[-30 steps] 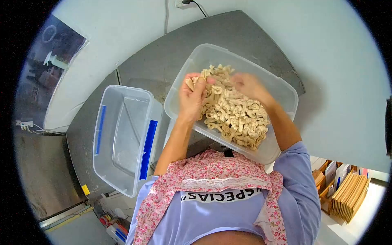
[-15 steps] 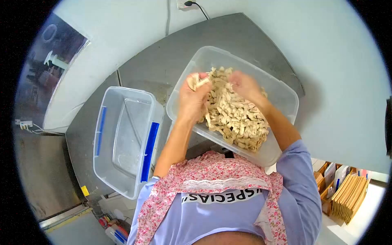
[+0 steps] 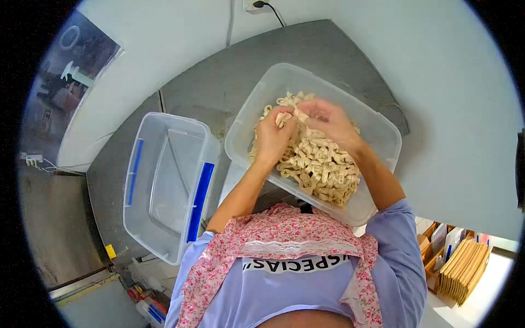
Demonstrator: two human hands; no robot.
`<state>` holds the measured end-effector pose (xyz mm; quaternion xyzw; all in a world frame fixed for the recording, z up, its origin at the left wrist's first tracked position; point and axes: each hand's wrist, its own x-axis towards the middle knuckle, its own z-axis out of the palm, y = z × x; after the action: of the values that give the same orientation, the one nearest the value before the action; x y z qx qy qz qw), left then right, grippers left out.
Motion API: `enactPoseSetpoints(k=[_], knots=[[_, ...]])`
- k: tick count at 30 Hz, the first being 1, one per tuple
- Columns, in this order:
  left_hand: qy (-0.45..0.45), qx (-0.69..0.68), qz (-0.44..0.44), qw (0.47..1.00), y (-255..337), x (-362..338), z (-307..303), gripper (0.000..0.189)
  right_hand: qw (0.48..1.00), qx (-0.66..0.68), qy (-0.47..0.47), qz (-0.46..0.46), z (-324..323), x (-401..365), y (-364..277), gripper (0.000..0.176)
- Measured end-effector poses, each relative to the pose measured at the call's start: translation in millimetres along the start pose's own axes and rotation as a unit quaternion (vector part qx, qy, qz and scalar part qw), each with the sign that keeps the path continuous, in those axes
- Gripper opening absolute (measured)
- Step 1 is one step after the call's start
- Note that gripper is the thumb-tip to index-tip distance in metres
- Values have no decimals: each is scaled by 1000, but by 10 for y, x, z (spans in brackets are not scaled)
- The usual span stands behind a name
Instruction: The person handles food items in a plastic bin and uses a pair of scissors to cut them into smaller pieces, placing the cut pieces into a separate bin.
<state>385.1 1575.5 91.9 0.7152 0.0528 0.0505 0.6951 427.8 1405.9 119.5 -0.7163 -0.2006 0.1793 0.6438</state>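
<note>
Both arms reach forward with bare forearms and converge over the far half of the tub [image 3: 378, 124]. Left hand [image 3: 272, 139]: back of hand up, wrist straight, fingers curled in, grip pinched closed. Right hand [image 3: 330, 121]: wrist angled in toward the left hand, fingers bent, grip closed. Fingertips of both hands touch near the tub's far wall.

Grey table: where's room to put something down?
Bare grey tabletop lies behind both tubs, by the white wall. The clear plastic tub with blue handles is empty inside. Crowded: the clear tub of beige curly pieces, where left hand and right hand grip pieces.
</note>
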Motion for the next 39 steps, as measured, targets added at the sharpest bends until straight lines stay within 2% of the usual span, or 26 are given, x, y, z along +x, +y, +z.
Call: enactPoseSetpoints(k=[1,4,5,8,9,12,15,17,18,21,24,25,28,34,39], knots=[[7,-21,-6,1000,-31,13,0,21,998,-46,5,-32,35,-4,4,34],[24,-30,50,998,2,15,-3,19,965,-230,30,-122,114,-101,-211,33],[37,-26,53,998,40,2,5,17,963,-218,45,-153,134,-98,-174,31],[8,-177,-16,984,54,4,23,16,986,-79,104,-102,118,-48,-49,31],[-29,-262,-116,958,27,14,-48,21,988,-77,107,-83,119,-23,-40,30],[-69,-283,-128,948,-3,36,-135,22,975,-179,121,-57,158,-50,-57,29],[-61,-189,-110,974,30,4,-101,21,981,-137,121,-63,165,-38,26,29],[-18,-133,-37,990,-25,15,-12,21,988,-85,109,-70,108,-19,97,26],[4,-105,0,994,21,14,17,22,986,-101,115,-67,98,-24,87,25],[-8,4,24,1000,191,-90,11,23,976,-161,133,-69,83,-30,62,23],[9,121,137,983,172,-103,43,25,951,-250,156,-94,82,-31,68,22],[10,114,108,988,180,-104,62,21,950,-257,155,-88,89,-38,42,21],[11,159,172,972,198,-93,63,15,942,-287,153,-89,118,-69,-18,20],[24,268,190,944,39,-52,53,18,895,-376,153,-186,130,-77,74,17],[-14,323,171,931,47,-63,62,20,872,-428,132,-198,171,-111,5,18]])
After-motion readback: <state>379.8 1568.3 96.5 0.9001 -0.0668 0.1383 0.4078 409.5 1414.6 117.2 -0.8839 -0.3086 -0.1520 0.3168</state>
